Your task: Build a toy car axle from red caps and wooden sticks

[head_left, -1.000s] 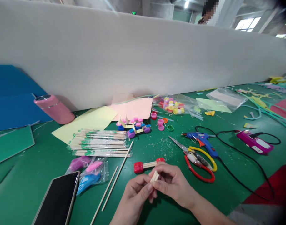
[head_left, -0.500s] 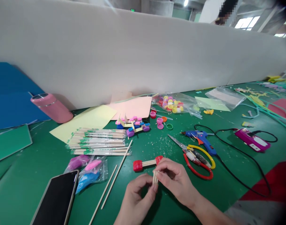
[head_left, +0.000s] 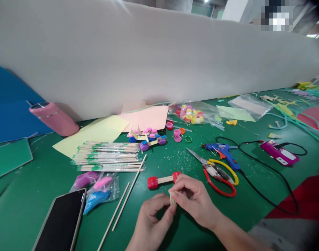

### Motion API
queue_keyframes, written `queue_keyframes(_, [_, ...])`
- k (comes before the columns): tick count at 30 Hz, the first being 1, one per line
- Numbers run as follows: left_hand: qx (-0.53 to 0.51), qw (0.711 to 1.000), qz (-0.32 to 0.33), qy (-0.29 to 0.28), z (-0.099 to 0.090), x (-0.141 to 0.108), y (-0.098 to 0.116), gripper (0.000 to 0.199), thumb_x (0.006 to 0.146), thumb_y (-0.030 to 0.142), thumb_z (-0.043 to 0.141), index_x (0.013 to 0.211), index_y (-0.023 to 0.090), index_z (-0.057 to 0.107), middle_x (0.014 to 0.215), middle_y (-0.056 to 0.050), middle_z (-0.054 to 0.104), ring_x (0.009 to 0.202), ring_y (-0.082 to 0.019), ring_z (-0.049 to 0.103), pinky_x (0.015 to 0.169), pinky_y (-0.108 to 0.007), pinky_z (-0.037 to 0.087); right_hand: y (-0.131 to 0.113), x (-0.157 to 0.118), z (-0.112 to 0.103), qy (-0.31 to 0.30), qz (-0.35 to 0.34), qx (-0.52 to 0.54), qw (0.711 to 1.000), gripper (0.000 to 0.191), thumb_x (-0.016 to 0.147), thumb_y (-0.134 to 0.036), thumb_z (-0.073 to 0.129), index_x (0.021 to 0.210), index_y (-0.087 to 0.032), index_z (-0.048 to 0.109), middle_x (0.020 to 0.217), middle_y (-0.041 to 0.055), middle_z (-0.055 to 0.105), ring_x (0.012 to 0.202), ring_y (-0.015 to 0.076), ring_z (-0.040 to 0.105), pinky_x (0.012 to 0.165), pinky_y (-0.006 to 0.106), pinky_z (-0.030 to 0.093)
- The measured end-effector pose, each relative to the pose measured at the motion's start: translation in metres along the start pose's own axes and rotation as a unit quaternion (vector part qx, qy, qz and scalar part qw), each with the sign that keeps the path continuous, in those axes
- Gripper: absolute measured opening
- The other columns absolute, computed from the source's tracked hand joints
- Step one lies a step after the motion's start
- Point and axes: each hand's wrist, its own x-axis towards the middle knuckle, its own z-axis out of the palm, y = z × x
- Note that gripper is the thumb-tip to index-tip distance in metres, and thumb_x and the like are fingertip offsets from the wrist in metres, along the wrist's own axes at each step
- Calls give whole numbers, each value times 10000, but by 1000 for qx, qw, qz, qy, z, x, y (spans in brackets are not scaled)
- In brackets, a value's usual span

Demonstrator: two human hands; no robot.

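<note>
Both my hands meet low in the middle of the view. Between thumb and finger, my left hand (head_left: 155,218) grips the lower end of a small bundle of short wooden sticks (head_left: 172,199), held upright. The upper end is pinched by my right hand (head_left: 196,200). Just behind them on the green table (head_left: 190,237) lies a piece with red ends (head_left: 152,182) joined by pale sticks, its right end partly behind my right hand. Two long bare sticks (head_left: 129,192) lie to the left of my hands.
Wrapped sticks (head_left: 109,157), a phone (head_left: 61,221) and clay bags (head_left: 98,195) lie left. Scissors (head_left: 217,174), a blue glue gun (head_left: 224,153) and its cable lie right. Coloured caps (head_left: 177,132), a small wheeled model (head_left: 149,137) and a pink bottle (head_left: 54,118) stand behind.
The view has shifted slightly. My right fingers sit a little further over the top of the stick bundle, so less of it shows. Both hands keep their hold.
</note>
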Motion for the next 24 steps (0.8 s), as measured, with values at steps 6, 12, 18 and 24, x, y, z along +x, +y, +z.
queue_keyframes(6, [-2, 1000, -24, -2, 0, 0, 3, 194, 781, 233, 549, 660, 134, 664, 589, -61, 619, 549, -158, 542, 524, -233, 422, 1, 1, 2, 3, 15, 0, 1000, 129, 780, -206, 556, 665, -164, 598, 619, -4, 503, 558, 113, 426, 517, 240, 342])
queue_keyframes(12, [-12, 999, -52, 7, 0, 0, 4, 184, 767, 237, 570, 653, 142, 678, 570, -53, 599, 544, -158, 518, 530, -239, 404, 2, 2, 3, 5, 28, 2, 1000, 136, 780, -219, 550, 656, -170, 577, 617, -6, 494, 545, 110, 416, 500, 236, 327])
queue_keyframes(18, [-37, 997, -66, 14, 1, 1, 4, 174, 750, 251, 595, 634, 152, 679, 558, -36, 581, 538, -145, 496, 524, -228, 388, 2, 2, 4, 4, 35, 22, 999, 162, 789, -238, 552, 642, -170, 555, 618, -8, 497, 548, 108, 425, 510, 234, 337])
queue_keyframes(24, [-136, 978, -151, 47, 2, 0, -6, 236, 721, 334, 627, 597, 135, 653, 497, -8, 556, 479, -103, 440, 467, -199, 339, 8, 4, 4, -30, 104, 67, 992, 169, 803, -333, 558, 814, -170, 601, 657, -17, 492, 581, 108, 440, 539, 229, 361])
